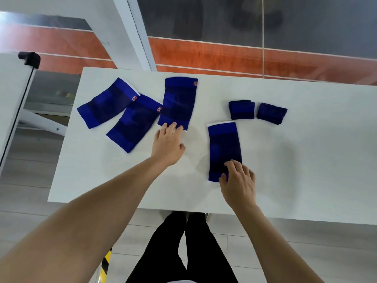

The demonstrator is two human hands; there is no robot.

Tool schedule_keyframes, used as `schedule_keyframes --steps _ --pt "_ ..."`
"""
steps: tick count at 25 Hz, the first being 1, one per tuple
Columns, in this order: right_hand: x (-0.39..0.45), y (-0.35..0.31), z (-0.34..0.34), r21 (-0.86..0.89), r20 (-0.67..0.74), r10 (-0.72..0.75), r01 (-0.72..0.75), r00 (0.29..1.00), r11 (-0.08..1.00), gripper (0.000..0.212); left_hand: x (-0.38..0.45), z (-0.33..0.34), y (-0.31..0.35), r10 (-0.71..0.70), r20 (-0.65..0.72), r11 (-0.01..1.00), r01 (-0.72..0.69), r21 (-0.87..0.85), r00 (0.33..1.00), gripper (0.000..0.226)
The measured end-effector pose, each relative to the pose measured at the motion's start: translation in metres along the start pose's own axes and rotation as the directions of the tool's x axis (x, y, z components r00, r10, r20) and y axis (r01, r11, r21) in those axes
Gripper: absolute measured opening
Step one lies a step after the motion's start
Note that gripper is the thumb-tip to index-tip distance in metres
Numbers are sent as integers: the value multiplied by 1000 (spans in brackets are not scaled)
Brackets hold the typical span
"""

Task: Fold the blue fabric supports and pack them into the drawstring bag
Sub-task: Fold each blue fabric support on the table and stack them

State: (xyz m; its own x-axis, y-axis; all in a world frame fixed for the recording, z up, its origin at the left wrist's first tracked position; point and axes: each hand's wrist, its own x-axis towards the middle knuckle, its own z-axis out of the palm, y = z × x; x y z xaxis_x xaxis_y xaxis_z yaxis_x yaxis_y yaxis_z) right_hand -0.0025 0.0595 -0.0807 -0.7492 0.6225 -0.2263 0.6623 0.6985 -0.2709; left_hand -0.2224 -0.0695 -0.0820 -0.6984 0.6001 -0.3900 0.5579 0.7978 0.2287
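Note:
Several blue fabric supports lie on a white table (306, 160). Three flat ones sit at the back left: the leftmost support (106, 103), a middle support (133, 123) overlapping it, and an upright support (179, 101). My left hand (168, 144) rests its straight fingertips on the near edge of the upright support. A fourth flat support (223, 144) lies in the middle. My right hand (238, 178) grips its near end, fingers on top and thumb at the edge. Two folded supports (241, 110) (271, 113) sit side by side at the back right. No drawstring bag is in view.
The table's near edge runs just above my legs (183, 252). A white panel with a black clamp (29, 59) stands to the left. Beyond the far edge are a white post and an orange and grey floor.

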Motion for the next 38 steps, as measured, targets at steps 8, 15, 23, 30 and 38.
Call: schedule_keyframes --steps 8,15,23,30,38 --pt "-9 -31 2 59 -30 -138 140 990 988 40 -145 81 -11 224 -246 975 -214 66 943 47" --pt "-35 -42 8 125 244 -392 372 887 920 67 -166 37 -3 260 -238 895 -326 -303 936 18" --pt "-20 -16 -31 552 228 -58 -80 972 830 26 -88 -65 22 -99 -99 633 -14 -774 990 17" --pt "-12 31 -37 740 229 245 -331 942 586 9 2 -58 72 89 68 739 -20 -674 994 22" --pt "12 39 -32 711 237 396 -436 887 551 14 62 -33 97 59 -52 891 -76 -448 997 11"
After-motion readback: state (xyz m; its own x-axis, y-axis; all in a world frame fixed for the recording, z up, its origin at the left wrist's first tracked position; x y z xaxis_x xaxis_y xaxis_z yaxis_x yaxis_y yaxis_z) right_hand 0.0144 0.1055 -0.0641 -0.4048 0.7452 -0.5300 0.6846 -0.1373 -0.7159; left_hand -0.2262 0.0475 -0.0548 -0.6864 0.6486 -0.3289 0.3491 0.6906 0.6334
